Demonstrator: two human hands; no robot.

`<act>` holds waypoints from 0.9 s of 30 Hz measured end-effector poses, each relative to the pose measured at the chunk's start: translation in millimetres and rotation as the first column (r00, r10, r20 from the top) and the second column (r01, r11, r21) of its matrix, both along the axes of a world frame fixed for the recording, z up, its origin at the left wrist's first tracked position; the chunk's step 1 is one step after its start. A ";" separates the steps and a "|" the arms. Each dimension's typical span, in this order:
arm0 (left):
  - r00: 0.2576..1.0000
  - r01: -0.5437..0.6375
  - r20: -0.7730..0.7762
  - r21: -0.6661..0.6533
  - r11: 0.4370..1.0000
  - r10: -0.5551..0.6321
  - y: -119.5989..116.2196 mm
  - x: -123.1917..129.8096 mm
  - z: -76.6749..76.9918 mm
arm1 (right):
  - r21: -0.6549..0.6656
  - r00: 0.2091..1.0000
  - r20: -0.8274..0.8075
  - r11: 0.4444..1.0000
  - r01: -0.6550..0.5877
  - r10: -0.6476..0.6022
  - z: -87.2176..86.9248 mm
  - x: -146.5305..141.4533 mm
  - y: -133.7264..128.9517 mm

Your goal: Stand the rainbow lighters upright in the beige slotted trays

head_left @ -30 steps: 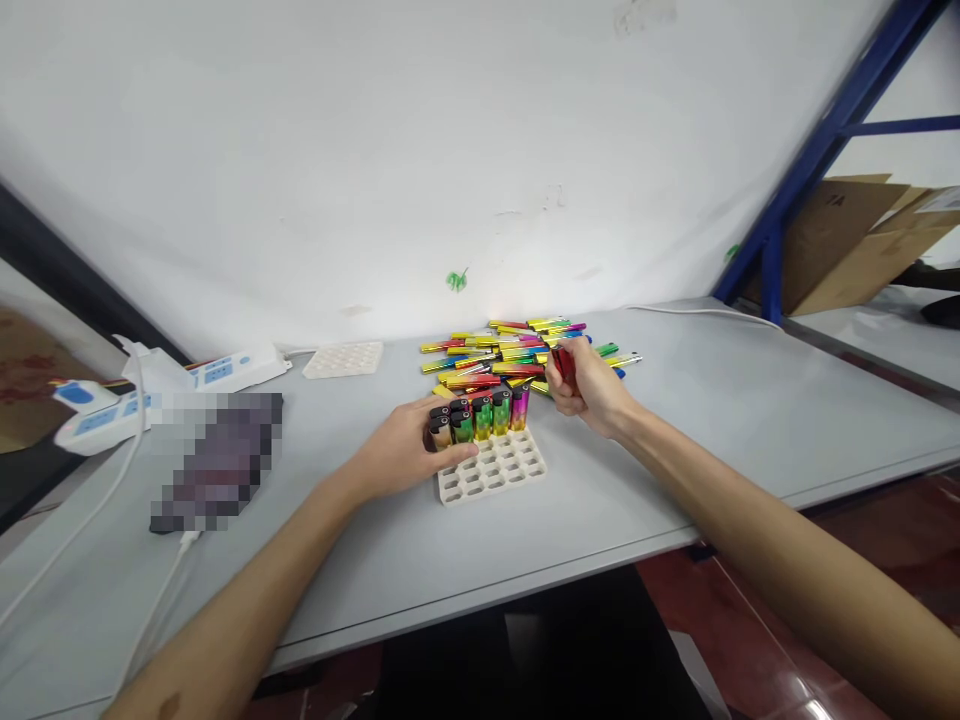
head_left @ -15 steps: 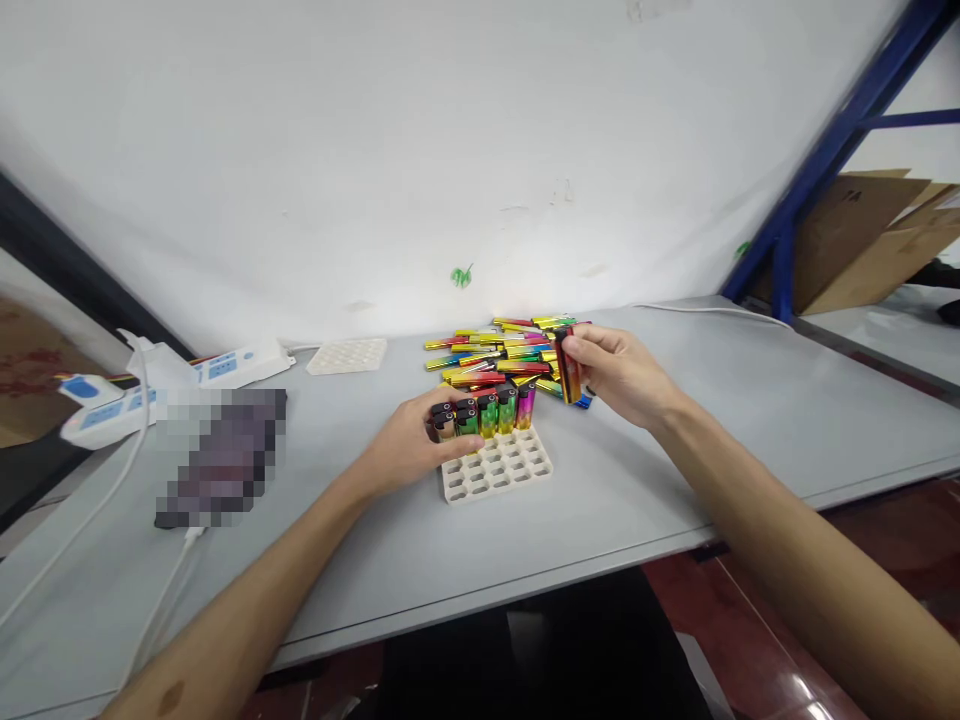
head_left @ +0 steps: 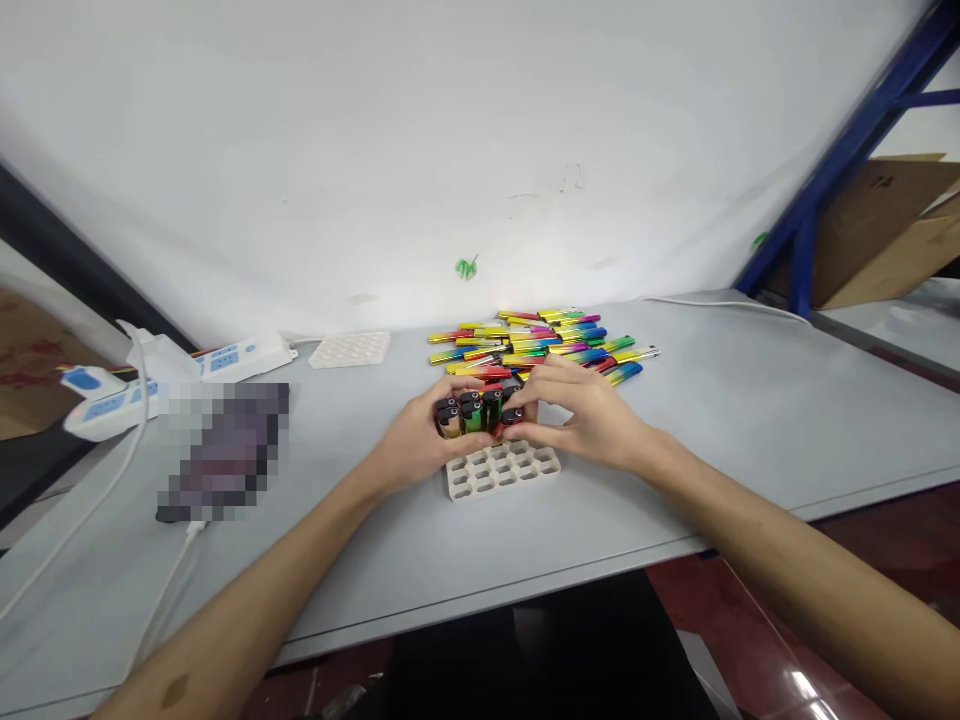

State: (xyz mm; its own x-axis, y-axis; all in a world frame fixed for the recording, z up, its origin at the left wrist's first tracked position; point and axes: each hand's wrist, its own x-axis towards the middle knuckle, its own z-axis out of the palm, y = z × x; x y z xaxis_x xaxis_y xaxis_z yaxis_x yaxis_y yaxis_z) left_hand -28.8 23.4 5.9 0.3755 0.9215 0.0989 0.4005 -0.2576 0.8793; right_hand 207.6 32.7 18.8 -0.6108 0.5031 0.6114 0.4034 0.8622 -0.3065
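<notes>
Several shiny lighters (head_left: pixel 471 412) stand upright in the back rows of a white tray with oval holes (head_left: pixel 504 478). My left hand (head_left: pixel 420 435) is curved around the left end of these lighters, thumb in front and fingers behind. My right hand (head_left: pixel 585 412) pinches a reddish lighter (head_left: pixel 513 415) by its black top, at the right part of the standing group. Its fingers partly hide the lighters behind. Beyond both hands lies a loose pile of colourful metallic lighters (head_left: pixel 532 342).
A second white holed tray (head_left: pixel 350 349) lies near the wall. At the left are a power strip (head_left: pixel 225 360), a pixelated dark object (head_left: pixel 232 450) and white cables. Cardboard boxes (head_left: pixel 870 230) stand beyond a blue frame (head_left: pixel 802 255) at the right.
My right hand has moved left and down from above the pile to the tray, bringing the reddish lighter with it. My left hand remains around the standing lighters.
</notes>
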 end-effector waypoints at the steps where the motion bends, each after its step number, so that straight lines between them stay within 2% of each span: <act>1: 1.000 -0.003 0.001 0.004 1.000 0.003 -0.2 0.3 -0.4 | 0.036 1.000 0.007 0.999 0.017 -0.017 -0.2 -0.6 -0.1; 6: 1.000 -0.010 0.023 0.034 0.999 0.009 -0.7 2.1 -2.8 | 0.228 0.984 0.011 0.959 0.169 -0.176 -5.7 -6.9 -0.1; 12: 0.999 -0.014 0.052 0.041 0.999 0.012 -2.2 6.6 -4.0 | 0.307 0.981 0.003 0.934 0.183 -0.193 -10.7 -16.9 -4.3; 15: 0.997 -0.080 -0.007 0.072 0.994 0.080 -3.0 8.4 -3.4 | 0.307 0.975 -0.065 0.925 0.224 -0.215 -6.0 -11.0 -2.6; 18: 0.988 -0.130 -0.068 0.131 0.983 0.140 -3.8 9.5 -2.1 | 0.199 0.914 -0.133 0.893 0.403 -0.382 -0.5 7.3 9.6; 20: 0.986 -0.135 -0.080 0.149 0.980 0.148 -4.2 9.7 -1.3 | 0.089 0.844 -0.049 0.839 0.537 -0.534 0.1 23.6 21.7; 21: 0.985 -0.134 -0.087 0.153 0.979 0.149 -4.3 9.6 -1.1 | 0.047 0.819 0.051 0.820 0.570 -0.572 -0.9 31.4 27.6; 24: 0.983 -0.128 -0.111 0.173 0.977 0.149 -3.8 8.6 -1.6 | 0.025 0.749 0.354 0.806 0.591 -0.560 -7.4 48.4 39.7; 27: 0.981 -0.116 -0.133 0.188 0.975 0.142 -2.6 6.4 -2.8 | 0.024 0.708 0.469 0.809 0.587 -0.528 -14.0 52.2 41.5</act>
State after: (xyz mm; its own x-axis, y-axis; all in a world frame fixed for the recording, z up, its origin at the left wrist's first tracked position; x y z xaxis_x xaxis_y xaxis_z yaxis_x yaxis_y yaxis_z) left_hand -22.3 20.8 3.1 0.2771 0.9354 0.2197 0.5601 -0.3430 0.7540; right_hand 259.8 74.2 4.8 -0.3769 0.8874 0.2656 0.9121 0.4055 -0.0603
